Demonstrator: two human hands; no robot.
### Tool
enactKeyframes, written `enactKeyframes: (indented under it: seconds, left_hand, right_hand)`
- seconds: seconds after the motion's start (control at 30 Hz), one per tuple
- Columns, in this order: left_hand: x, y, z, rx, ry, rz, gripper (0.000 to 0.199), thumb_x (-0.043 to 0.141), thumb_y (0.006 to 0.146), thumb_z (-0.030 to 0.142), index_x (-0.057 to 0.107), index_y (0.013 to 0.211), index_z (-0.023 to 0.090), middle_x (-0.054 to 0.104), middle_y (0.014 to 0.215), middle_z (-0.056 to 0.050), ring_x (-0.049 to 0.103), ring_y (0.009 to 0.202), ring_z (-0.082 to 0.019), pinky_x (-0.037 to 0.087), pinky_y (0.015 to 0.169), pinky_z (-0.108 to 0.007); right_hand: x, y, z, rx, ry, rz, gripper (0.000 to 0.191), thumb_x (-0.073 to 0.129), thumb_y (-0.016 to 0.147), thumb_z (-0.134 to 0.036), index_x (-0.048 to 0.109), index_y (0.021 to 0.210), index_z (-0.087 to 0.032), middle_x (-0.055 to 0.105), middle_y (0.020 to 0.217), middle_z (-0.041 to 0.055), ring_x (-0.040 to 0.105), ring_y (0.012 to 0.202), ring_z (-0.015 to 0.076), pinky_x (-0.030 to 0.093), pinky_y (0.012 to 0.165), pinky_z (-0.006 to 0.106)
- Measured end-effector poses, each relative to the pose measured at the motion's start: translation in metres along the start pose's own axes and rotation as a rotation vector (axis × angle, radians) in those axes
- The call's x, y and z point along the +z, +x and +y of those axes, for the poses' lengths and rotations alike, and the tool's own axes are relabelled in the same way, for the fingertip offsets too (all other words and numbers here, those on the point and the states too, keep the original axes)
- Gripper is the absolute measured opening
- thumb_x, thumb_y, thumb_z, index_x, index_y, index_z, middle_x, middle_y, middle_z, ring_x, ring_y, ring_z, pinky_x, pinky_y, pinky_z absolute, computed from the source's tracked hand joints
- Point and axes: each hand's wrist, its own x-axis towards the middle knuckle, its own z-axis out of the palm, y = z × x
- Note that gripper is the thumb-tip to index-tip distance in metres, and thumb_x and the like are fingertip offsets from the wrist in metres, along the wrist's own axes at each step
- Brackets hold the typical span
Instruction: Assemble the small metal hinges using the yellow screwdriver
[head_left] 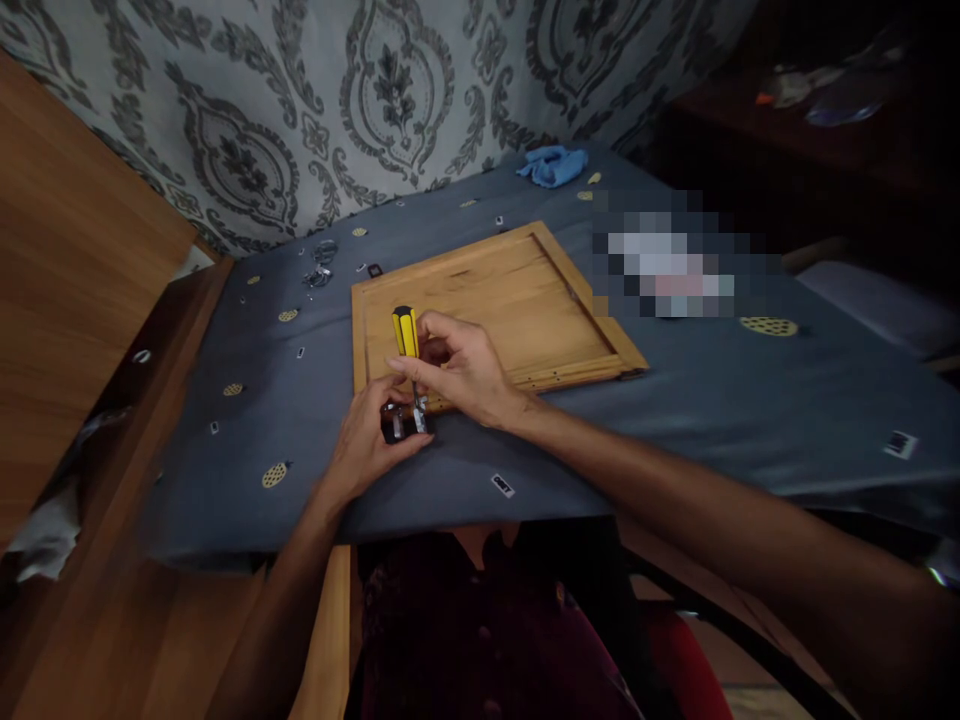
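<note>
A wooden cabinet door (480, 310) with a raised frame lies flat on the cloth-covered table. At its near left corner, my left hand (367, 430) has its fingers closed around a metal hinge (418, 414), which sits against the door's edge. My right hand (469, 375) grips a screwdriver (405, 332) with a yellow and black handle. The screwdriver stands nearly upright, its shaft pointing down at the hinge. Its tip is too small to make out.
The patterned blue-grey tablecloth (277, 430) covers the table. Small metal parts (319, 273) lie at the back left, a small black item (375, 270) by the door's far corner. A blue cloth (553, 166) rests at the back. A pixelated patch hides something on the right.
</note>
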Motion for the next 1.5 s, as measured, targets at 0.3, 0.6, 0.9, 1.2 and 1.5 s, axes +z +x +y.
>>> enactKeyframes:
  seconds: [0.3,0.6,0.9,1.2,1.5]
  left_hand:
    - [-0.001,0.002,0.003,0.013,0.032,-0.007,0.042,0.083,0.078,0.039,0.055,0.106,0.023,0.069,0.105,-0.005,0.067,0.101,-0.028,0.052,0.089,-0.044]
    - [-0.001,0.001,0.001,0.051,0.047,0.002,0.042,0.082,0.08,0.041,0.054,0.106,0.022,0.07,0.104,-0.005,0.067,0.099,-0.027,0.053,0.087,-0.045]
    - [-0.001,0.002,0.001,0.063,0.044,-0.001,0.041,0.082,0.08,0.038,0.053,0.105,0.023,0.069,0.103,-0.005,0.067,0.098,-0.028,0.054,0.086,-0.046]
    - [0.0,0.001,0.001,0.044,0.063,0.0,0.042,0.082,0.08,0.04,0.055,0.106,0.022,0.069,0.104,-0.005,0.068,0.101,-0.027,0.054,0.088,-0.046]
    - [-0.001,0.0,0.003,0.024,0.08,-0.012,0.048,0.082,0.079,0.037,0.054,0.116,0.023,0.069,0.107,-0.005,0.067,0.101,-0.028,0.053,0.09,-0.045]
  right_hand:
    - [-0.006,0.001,-0.003,-0.127,-0.037,-0.153,0.026,0.068,0.088,-0.031,0.047,0.076,-0.021,0.046,0.069,-0.0059,0.044,0.062,0.0088,0.035,0.056,0.024]
    - [-0.012,0.002,-0.008,-0.298,-0.224,-0.181,0.024,0.061,0.093,-0.027,0.045,0.076,-0.021,0.045,0.07,-0.0052,0.044,0.065,0.0098,0.036,0.062,0.025]
    - [-0.013,0.004,-0.01,-0.11,-0.141,-0.26,0.022,0.06,0.091,-0.036,0.054,0.08,-0.018,0.051,0.071,-0.0038,0.048,0.065,0.0091,0.036,0.056,0.023]
    - [-0.008,0.005,-0.007,-0.02,0.052,-0.286,0.043,0.074,0.084,-0.052,0.05,0.071,-0.02,0.049,0.062,-0.0064,0.046,0.056,0.0078,0.035,0.051,0.023]
    - [-0.004,0.001,-0.005,-0.077,0.002,-0.087,0.044,0.074,0.084,-0.054,0.049,0.069,-0.021,0.046,0.064,-0.0061,0.046,0.056,0.0086,0.037,0.052,0.025]
